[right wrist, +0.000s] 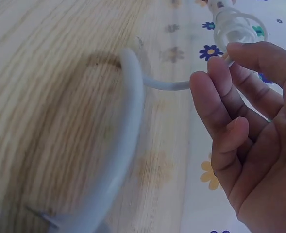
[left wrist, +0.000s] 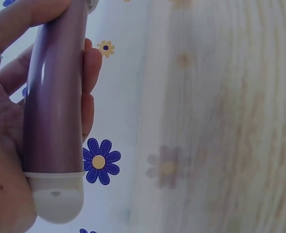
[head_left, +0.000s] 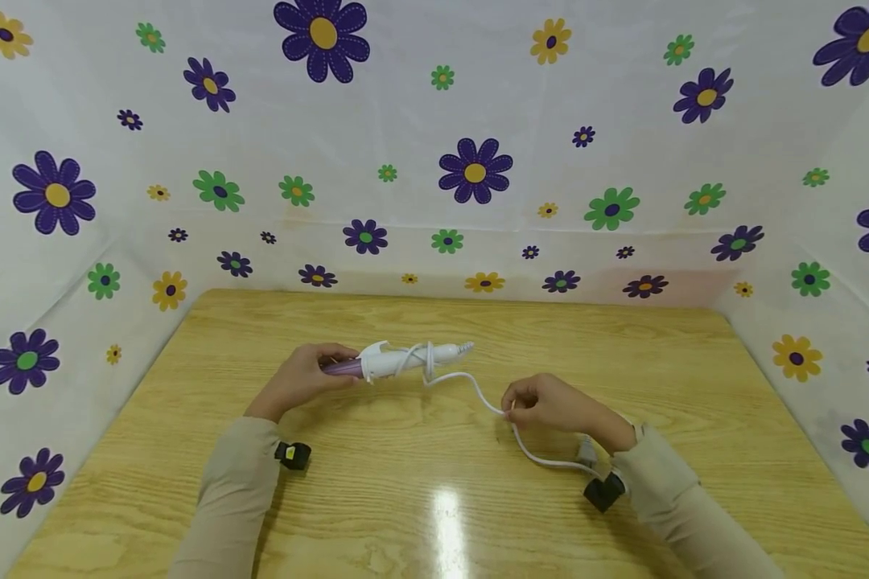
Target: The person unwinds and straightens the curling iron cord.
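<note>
A curling iron (head_left: 398, 362) with a purple barrel and white handle is held above the table, handle toward the right. My left hand (head_left: 310, 378) grips it by the purple barrel (left wrist: 58, 97), whose white rounded tip (left wrist: 59, 199) shows in the left wrist view. Loops of white cord (head_left: 481, 394) wrap around the handle, and a loose length runs off to the right. My right hand (head_left: 550, 404) pinches that length between thumb and fingertips. From there the cord droops toward the right wrist, where a grey plug (head_left: 586, 450) is partly hidden.
The wooden table (head_left: 376, 498) has a flower-printed white cloth (head_left: 376, 121) standing behind it and at both sides. A black wrist camera (head_left: 294, 456) sits on the left cuff, another black camera (head_left: 604, 491) on the right cuff.
</note>
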Demonstrator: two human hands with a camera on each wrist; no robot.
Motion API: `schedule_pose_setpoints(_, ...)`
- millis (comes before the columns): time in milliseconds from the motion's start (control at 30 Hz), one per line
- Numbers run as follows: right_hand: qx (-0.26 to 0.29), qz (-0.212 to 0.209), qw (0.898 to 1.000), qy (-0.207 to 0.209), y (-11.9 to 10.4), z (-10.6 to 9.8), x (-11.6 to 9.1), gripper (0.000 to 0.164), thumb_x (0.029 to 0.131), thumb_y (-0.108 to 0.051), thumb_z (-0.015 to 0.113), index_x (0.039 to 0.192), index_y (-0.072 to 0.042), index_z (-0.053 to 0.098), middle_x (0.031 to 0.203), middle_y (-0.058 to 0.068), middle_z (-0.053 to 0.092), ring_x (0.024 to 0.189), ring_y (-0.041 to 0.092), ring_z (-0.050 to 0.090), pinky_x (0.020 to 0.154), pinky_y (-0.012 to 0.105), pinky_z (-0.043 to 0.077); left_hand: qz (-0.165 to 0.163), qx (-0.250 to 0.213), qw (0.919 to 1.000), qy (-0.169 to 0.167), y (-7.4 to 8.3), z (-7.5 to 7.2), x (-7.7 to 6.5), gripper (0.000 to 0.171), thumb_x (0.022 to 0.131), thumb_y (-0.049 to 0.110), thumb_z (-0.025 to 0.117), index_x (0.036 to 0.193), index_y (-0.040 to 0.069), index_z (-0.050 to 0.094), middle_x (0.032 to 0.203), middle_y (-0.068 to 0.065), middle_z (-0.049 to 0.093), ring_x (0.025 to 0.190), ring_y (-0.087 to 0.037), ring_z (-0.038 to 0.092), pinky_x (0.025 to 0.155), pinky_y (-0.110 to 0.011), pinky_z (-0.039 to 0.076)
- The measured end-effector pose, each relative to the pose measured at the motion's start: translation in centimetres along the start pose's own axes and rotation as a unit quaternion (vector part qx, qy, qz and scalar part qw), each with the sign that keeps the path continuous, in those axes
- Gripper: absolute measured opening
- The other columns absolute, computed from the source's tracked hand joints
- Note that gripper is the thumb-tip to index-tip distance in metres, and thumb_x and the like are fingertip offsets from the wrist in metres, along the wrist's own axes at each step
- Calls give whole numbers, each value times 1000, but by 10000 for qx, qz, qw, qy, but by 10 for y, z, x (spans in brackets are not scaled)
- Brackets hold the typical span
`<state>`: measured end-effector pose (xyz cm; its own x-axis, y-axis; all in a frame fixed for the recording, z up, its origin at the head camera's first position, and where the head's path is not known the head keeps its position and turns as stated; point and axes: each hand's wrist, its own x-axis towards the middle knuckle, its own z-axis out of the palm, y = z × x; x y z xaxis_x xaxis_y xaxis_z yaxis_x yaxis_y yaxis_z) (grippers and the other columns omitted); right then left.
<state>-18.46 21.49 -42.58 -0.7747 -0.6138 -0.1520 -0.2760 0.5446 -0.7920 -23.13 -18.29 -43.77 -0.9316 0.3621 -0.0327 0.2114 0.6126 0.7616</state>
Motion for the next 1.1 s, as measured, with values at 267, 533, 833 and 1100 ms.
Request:
schedule_pose_setpoints(267, -131, 243, 9993, -257, -1, -6, 6, 11, 93, -13, 61, 89, -5, 67, 67, 6, 66, 59, 11, 56, 54, 22, 43, -18, -311, 9995, 19, 1, -6, 1, 41, 81, 28, 78, 117, 11, 68, 110, -12, 68, 93, -22, 61, 81, -33, 49)
schedule_pose_setpoints(533, -612, 505, 9961, -375, 3, -10, 18, 11, 92, -9, 61, 87, -2, 68, 63, 6, 64, 56, 9, 55, 53, 22, 45, -117, -333, 9994, 50, 1, -7, -2, 40, 81, 28, 78, 117, 11, 68, 112, -12, 68, 96, -23, 61, 82, -34, 50)
schedule_pose_setpoints(833, -925, 809, 9917, -382, 15, -17, 30, 13, 93, -9, 57, 88, -4, 69, 58, 2, 61, 52, 8, 51, 53, 22, 40, -110, -286, 9995, -28, 4, -7, -4, 39, 81, 27, 78, 116, 12, 69, 113, -12, 68, 95, -22, 61, 82, -34, 50)
schedule_pose_setpoints(1100, -826, 1040, 9911, -44, 30, -28, 31, 14, 91, -10, 58, 86, -3, 69, 58, 1, 60, 53, 9, 51, 55, 24, 43, -66, -157, 9997, -158, 3, -8, -7, 40, 80, 27, 78, 116, 10, 69, 110, -11, 68, 92, -20, 61, 81, -32, 49)
